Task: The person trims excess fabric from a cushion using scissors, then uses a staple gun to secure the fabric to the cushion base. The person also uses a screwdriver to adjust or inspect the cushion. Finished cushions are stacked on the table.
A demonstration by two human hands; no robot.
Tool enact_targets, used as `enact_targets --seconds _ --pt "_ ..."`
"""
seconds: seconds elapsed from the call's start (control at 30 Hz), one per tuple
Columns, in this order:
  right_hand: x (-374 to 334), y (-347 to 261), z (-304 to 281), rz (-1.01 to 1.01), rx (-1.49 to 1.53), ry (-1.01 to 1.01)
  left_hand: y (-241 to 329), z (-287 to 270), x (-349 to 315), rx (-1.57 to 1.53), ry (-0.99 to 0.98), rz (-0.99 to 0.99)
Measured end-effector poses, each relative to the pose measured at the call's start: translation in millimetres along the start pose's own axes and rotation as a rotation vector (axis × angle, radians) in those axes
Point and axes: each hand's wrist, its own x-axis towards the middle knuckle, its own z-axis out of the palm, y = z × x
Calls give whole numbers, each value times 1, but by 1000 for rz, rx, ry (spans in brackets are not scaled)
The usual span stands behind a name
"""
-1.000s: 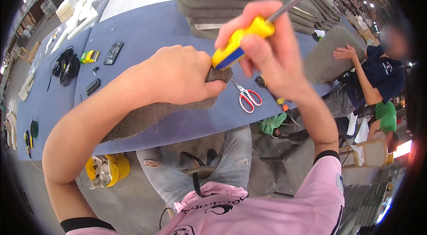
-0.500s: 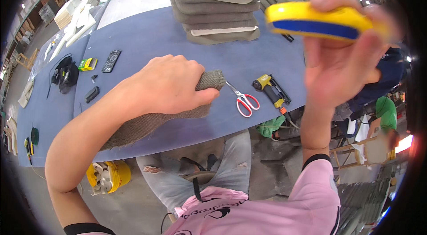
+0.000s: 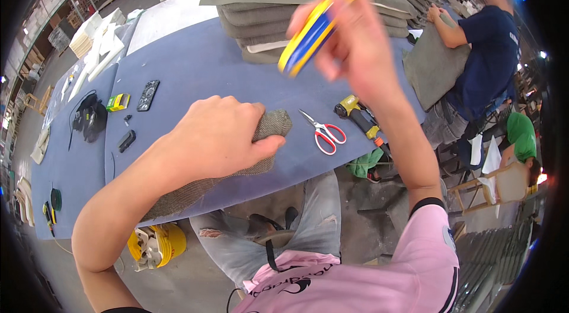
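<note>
My left hand [image 3: 222, 135] is closed over a grey-brown woven fabric piece [image 3: 274, 125], pressing it on the blue table near the front edge. The fabric runs back under my left forearm, and what it covers is hidden. Raised above the table, my right hand [image 3: 355, 40] grips a yellow-and-blue handled tool [image 3: 311, 34]. A silvery part sticks out at its upper end; motion blur hides its exact kind. Scissors [image 3: 325, 134] with red-and-white handles lie right of the fabric. Beyond them rests a yellow-and-black staple gun [image 3: 358, 116] with an air hose fitting.
Grey cushions [image 3: 267, 20] are stacked at the table's far side. On the left lie a phone [image 3: 148, 95], a small green-yellow box [image 3: 118, 102] and a black bundle [image 3: 90, 119]. A yellow bucket [image 3: 169, 243] stands below. A co-worker [image 3: 489, 52] handles grey fabric at right.
My right hand has swung left and inward with the tool, which now points up and shows its silvery end. My left hand stays on the fabric. The co-worker at right has come into fuller view.
</note>
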Motion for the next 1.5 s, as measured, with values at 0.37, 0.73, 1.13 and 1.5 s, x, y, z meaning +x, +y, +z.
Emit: enact_targets --seconds 0.37,0.73,1.13,1.5 --pt "-23 20 -17 115 145 174 4 -1 2 1 -8 21" --pt "-73 42 34 -27 321 222 0 -5 9 1 -6 44" --pt "-183 240 -133 450 -1026 284 -42 -26 57 -27 -2 -55" --pt "-207 254 -206 816 -1546 49 -13 -23 34 71 7 -133"
